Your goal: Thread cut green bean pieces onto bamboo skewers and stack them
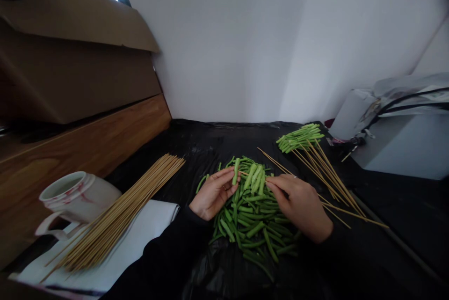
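Note:
Between the fingers of my left hand [214,192] is an upright piece of green bean [236,171], with the tip of a wooden skewer touching or close to it. My right hand [302,201] pinches that skewer, which carries several light green bean pieces [255,178] side by side. Both hands are above a loose pile of cut green beans [257,225] on black plastic. At the back right lie finished-looking rows of skewered beans [300,137], their bare sticks [333,178] fanning toward the front right.
A thick bundle of wooden skewers [119,215] rests on white paper [156,220] at the left, beside a white mug [82,197]. Behind them are a wooden board [105,127] and cardboard box [94,70]. A grey-white box [407,141] with cables stands at the right.

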`<state>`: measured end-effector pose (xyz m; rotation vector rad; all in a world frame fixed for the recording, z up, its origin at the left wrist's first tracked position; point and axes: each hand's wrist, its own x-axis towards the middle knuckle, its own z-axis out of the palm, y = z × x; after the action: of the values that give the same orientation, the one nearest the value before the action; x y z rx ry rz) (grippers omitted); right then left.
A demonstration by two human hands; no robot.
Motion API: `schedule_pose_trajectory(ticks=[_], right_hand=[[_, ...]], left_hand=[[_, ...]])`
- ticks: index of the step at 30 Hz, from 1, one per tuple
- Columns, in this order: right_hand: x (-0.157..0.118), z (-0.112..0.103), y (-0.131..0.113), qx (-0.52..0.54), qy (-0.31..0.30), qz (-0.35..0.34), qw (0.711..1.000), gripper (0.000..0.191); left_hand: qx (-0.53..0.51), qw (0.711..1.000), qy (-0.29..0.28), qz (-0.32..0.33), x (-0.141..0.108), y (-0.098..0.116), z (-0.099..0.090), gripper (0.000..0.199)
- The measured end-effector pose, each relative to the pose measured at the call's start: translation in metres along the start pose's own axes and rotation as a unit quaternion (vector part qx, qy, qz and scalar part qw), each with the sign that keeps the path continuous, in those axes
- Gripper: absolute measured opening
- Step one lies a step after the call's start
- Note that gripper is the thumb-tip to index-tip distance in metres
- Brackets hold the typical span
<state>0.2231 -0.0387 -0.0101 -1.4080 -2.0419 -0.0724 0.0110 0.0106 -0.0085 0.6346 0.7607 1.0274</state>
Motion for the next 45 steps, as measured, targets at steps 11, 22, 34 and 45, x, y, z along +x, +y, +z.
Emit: schedule_pose_trajectory(ticks=[11,22,34,45], right_hand=[[-0.0004,-0.0008,-0.0008,-0.001,-0.001,-0.004,1.000,0.024],[-0.0018,0.0010,0.0007,0.005,0.020,-0.013,1.000,0.022],[-0.0019,0.0033,-0.0011,-0.004,0.019,-0.022,1.000,0.024],[-0.0024,0.0034,-0.0012,-0.005,0.014,-0.021,1.000,0.025]], left_hand=[[0.005,1.000,0.006,0.003,0.0027,-0.0012,-0.0025,0.014],[-0.028,0.999,0.018,0.008,0.0024,-0.0008,-0.0003,0.010],[-0.038,0.999,0.035,0.011,0.0040,-0.0028,-0.0012,0.011],[-0.036,0.999,0.037,0.015,0.0031,-0.0049,-0.0007,0.010]])
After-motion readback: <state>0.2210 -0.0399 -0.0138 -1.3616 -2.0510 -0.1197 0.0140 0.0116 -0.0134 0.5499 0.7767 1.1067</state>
